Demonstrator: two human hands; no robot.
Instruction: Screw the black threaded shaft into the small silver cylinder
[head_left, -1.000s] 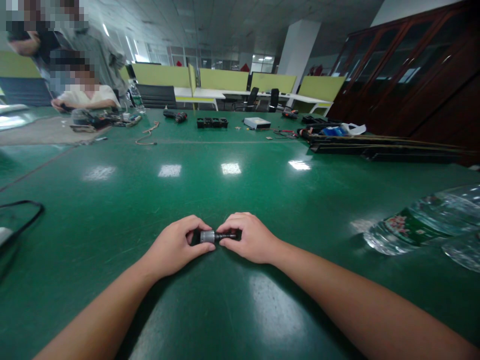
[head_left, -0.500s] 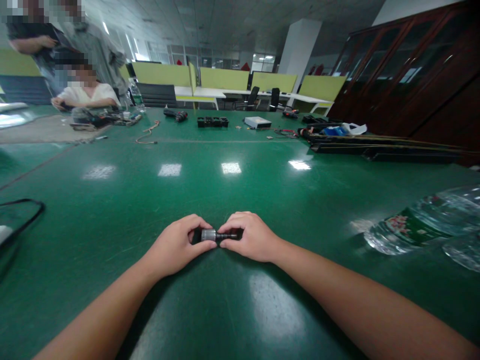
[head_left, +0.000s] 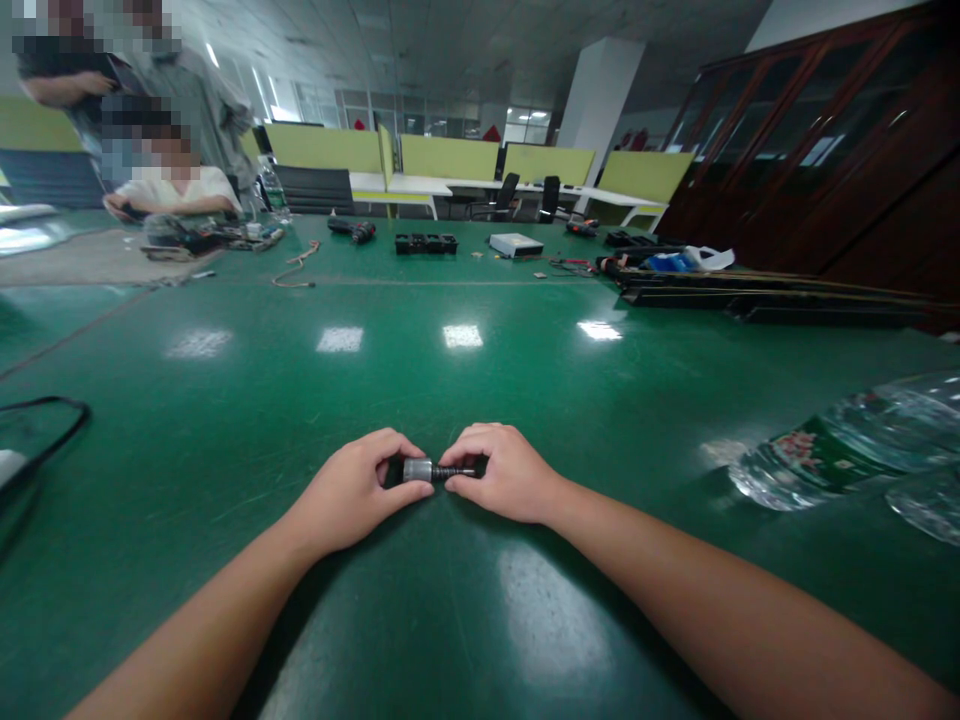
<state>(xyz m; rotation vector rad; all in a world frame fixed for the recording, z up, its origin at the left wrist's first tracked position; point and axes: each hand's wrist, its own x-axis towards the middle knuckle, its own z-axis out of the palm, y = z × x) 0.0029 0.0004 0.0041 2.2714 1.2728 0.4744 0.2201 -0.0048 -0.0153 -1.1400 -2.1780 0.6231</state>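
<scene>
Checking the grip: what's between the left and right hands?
Head view: a metal cylinder and thin ribbed shaft, in line, between left hand and right hand.

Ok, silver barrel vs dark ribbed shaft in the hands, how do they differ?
Width: the silver barrel is clearly thicker; the dark ribbed shaft is thin.
Surface: the barrel is pale grey; the shaft is dark with rings along it.
Grip: the barrel is in the left hand, the shaft in the right hand.
Shared: both lie side to side, roughly in one line, partly hidden by the hands.
</scene>
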